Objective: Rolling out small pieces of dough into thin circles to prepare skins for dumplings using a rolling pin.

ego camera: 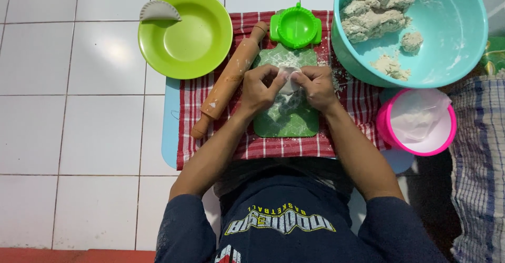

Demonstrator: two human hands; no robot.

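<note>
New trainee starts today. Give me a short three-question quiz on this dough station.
1. True or false: both hands hold the small dough piece.
2. What lies on the rim of the green plate?
3. The rolling pin lies nearer the left hand or the right hand?

Key: 1 true. 2 a folded dumpling. 3 left hand.

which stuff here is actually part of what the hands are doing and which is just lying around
In use: left hand and right hand pinching a small dough piece over the green board.

Lying about: rolling pin, green press mould, green bowl with a finished dumpling, teal basin of dough, pink tub.
</note>
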